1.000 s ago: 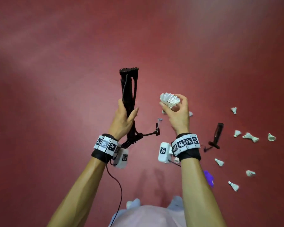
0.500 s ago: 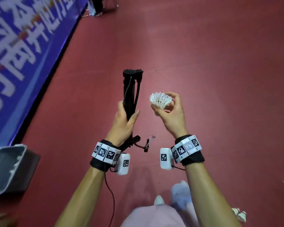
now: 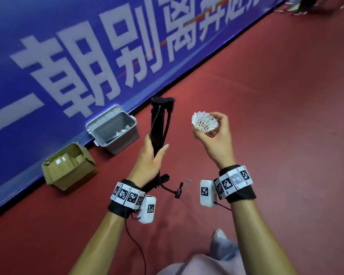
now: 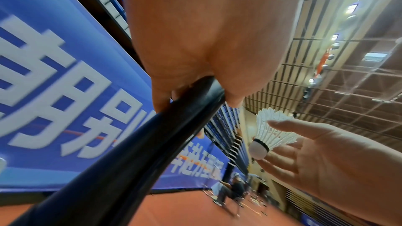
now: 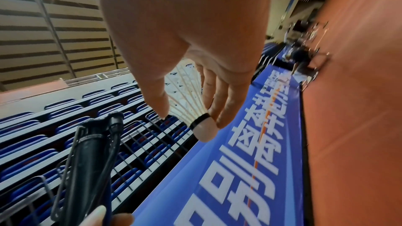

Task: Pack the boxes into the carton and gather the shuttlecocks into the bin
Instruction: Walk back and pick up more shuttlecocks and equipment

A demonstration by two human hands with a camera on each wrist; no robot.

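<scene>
White shuttlecocks [image 3: 205, 124] sit nested in the right hand's [image 3: 216, 139] curled fingers; the left hand [image 3: 149, 161] grips a black pole [image 3: 159, 124]. Grey bin [image 3: 115, 143] and carton [image 3: 72, 173] stand at the floor's edge, against the blue banner [image 3: 87, 56].

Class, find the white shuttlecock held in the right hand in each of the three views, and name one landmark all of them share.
Head: shuttlecock right of centre, in the right hand.
Left wrist: lower right, cork toward the camera.
Right wrist: centre, cork pointing down.
Shared landmark: the blue banner with white characters.
</scene>
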